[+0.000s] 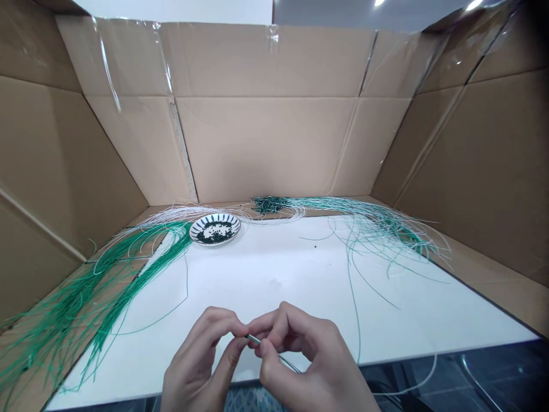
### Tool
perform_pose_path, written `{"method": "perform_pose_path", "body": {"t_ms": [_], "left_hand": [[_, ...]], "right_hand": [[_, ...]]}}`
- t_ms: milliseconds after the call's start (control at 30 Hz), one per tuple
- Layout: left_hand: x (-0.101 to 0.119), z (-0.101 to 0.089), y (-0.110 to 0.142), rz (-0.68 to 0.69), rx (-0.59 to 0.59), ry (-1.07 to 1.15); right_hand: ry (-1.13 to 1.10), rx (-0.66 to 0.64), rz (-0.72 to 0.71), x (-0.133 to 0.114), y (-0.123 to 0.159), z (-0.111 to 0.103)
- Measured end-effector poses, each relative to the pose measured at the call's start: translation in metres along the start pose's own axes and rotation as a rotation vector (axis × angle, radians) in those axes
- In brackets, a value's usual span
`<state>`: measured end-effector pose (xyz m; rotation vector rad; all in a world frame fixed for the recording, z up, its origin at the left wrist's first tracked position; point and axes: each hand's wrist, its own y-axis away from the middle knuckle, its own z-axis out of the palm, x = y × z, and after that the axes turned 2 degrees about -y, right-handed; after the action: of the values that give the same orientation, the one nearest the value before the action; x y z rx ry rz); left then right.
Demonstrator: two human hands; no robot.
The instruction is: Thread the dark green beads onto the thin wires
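The walls of a cardboard box (266,143) rise around a white board (300,274), where dark green beads (217,233) sit in a black-and-white patterned plate (201,228) at the far edge, with bundles of green strands (64,320) fanning out on either side. The likeliest trouble is at your hands: a loose pinch could drop the strand, and a hard tug on a trailing end could tangle the bundles. Your left hand (199,360) and right hand (300,355) are both closed in a tight pinch, their fingertips (261,323) meeting on a thin green strand (254,339) above the board's near edge. Your fingers hide part of it, so I can't tell whether a bead is on it.
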<state>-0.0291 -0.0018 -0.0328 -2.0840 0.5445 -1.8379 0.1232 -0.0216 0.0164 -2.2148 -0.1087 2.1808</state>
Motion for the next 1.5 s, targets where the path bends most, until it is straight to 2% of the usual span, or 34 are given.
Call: {"method": "perform_pose_path", "body": {"t_ms": [233,433,867,1167,1300,1433,1500], "left_hand": [[0.0043,0.0069,0.0023,0.007,0.094,-0.062],[0.0026,0.0,0.0018,0.107,0.001,-0.182],[-0.0002,0.001,0.002,0.091,-0.004,-0.152],[-0.0024,-0.0001,0.0032,0.118,-0.057,-0.145],[-0.0024,-0.0003,-0.0002,0.061,-0.055,-0.084],[-0.004,0.0025,-0.0049,0.007,-0.025,0.096],[-0.0025,0.006,-0.0047,-0.088,0.022,0.185]], "right_hand": [[-0.008,-0.004,-0.014,0.0016,-0.0007,0.0003],[0.025,-0.002,-0.03,0.0017,-0.0015,-0.0006],[-0.004,-0.016,-0.018,0.0042,-0.0017,-0.003],[0.043,-0.008,-0.017,0.0008,-0.0011,-0.0015],[0.034,-0.018,0.001,0.0024,-0.001,-0.0022],[-0.008,-0.064,0.002,0.0074,-0.0023,-0.005],[-0.035,-0.08,-0.003,0.01,-0.0027,-0.0059]]}}
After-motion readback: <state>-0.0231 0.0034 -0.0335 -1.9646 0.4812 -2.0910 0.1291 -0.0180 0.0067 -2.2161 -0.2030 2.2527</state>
